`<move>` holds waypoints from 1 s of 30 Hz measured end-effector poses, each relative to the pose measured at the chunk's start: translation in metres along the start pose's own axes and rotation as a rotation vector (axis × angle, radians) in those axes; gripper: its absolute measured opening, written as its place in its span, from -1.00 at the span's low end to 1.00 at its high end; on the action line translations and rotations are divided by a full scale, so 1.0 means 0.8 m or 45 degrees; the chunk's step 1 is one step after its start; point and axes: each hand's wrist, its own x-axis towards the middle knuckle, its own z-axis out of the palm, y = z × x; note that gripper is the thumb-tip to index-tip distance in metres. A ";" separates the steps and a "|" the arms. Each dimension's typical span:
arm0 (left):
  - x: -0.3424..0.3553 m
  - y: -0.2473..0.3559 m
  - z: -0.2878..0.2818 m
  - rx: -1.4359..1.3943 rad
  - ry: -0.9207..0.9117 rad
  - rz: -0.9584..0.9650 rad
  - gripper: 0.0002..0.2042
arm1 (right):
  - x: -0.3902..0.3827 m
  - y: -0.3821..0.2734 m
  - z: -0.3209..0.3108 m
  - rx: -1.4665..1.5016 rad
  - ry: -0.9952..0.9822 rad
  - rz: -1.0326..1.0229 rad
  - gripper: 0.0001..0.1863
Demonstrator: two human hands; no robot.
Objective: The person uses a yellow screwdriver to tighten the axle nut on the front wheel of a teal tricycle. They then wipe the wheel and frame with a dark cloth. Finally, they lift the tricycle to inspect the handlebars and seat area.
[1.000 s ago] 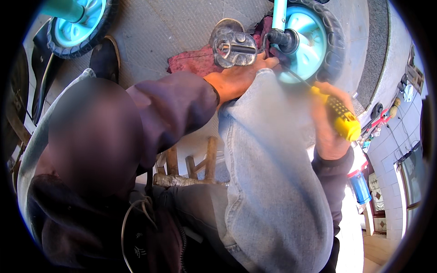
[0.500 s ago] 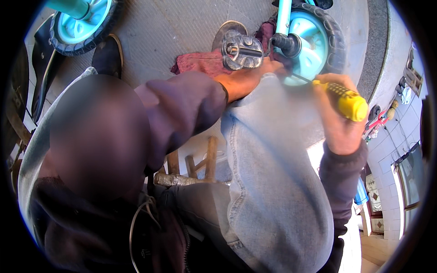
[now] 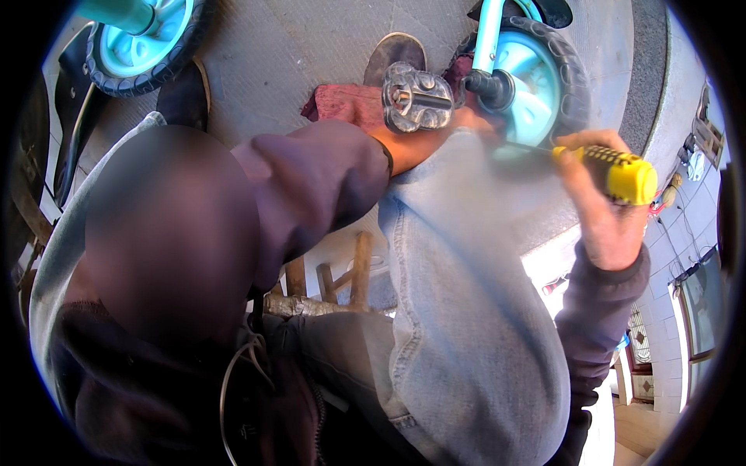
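Work looks unfinished at the right turquoise wheel [image 3: 530,113], mounted on its frame [image 3: 488,37]: the right hand [image 3: 606,217] grips a yellow screwdriver [image 3: 614,172] at its lower right; the left hand [image 3: 430,143], grip hidden, reaches its lower left.

The left arm [image 3: 315,175] reaches across from nine o'clock, its forearm angled toward two o'clock and ending in the left hand [image 3: 443,137] near one o'clock, whose fingertips are too hidden and blurred to read. The right arm [image 3: 602,322] runs up from between four and five o'clock to the right hand [image 3: 604,217] at three o'clock, which leans toward eleven, thumb [image 3: 573,169] and fingers [image 3: 600,140] curled in a grip.
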 end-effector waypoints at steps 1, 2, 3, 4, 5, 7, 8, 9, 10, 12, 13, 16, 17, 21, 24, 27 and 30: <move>0.001 0.002 -0.002 0.003 -0.003 0.017 -0.64 | -0.003 0.006 0.006 0.002 -0.023 -0.052 -0.87; 0.002 0.005 -0.004 0.019 -0.003 0.035 -0.64 | -0.007 0.010 0.013 -0.045 -0.002 -0.047 -0.86; 0.004 0.008 -0.006 0.025 0.000 0.050 -0.64 | -0.010 0.014 0.019 -0.124 0.047 -0.135 -0.84; 0.004 0.009 -0.007 0.013 -0.002 0.059 -0.64 | -0.012 0.017 0.023 -0.206 0.065 -0.214 -0.84; 0.006 0.011 -0.006 -0.029 -0.009 0.062 -0.64 | -0.013 0.019 0.025 -0.287 0.084 -0.293 -0.84; 0.004 0.011 -0.004 -0.231 -0.061 0.060 -0.65 | -0.012 0.016 0.020 -0.315 0.018 -0.262 -0.84; 0.004 0.010 -0.004 -0.363 -0.100 0.046 -0.65 | -0.011 0.014 0.016 -0.330 -0.015 -0.247 -0.85; 0.004 0.007 -0.002 -0.495 -0.139 0.035 -0.66 | -0.009 0.010 0.011 -0.215 -0.009 -0.171 -0.84; 0.006 0.002 -0.002 -0.620 -0.176 0.023 -0.66 | -0.006 0.005 0.006 -0.098 -0.003 -0.100 -0.84; 0.009 -0.012 -0.001 -0.872 -0.250 0.000 -0.67 | 0.000 -0.003 -0.012 0.124 0.022 0.036 -0.83; 0.009 -0.024 0.008 -0.922 -0.210 0.072 -0.68 | 0.001 -0.006 -0.017 0.106 0.105 0.062 -0.82; -0.005 -0.065 0.011 -1.185 0.050 0.111 -0.73 | -0.006 -0.007 -0.013 0.084 0.150 -0.029 -0.79; -0.007 -0.065 -0.005 -1.452 0.100 -0.064 -0.77 | -0.013 -0.003 -0.012 0.104 0.183 -0.061 -0.78; -0.025 -0.111 -0.044 -0.882 0.404 -0.298 -0.78 | -0.034 0.011 -0.016 0.141 0.276 -0.142 -0.76; -0.033 -0.109 -0.039 -0.290 0.471 -0.198 -0.75 | -0.042 0.020 -0.024 0.127 0.256 -0.163 -0.75; -0.037 -0.105 -0.028 0.189 0.371 0.008 -0.81 | -0.049 0.018 -0.023 0.143 0.263 -0.164 -0.74; -0.032 -0.025 -0.035 0.705 0.136 0.062 -0.81 | -0.057 0.021 -0.028 0.171 0.267 -0.143 -0.73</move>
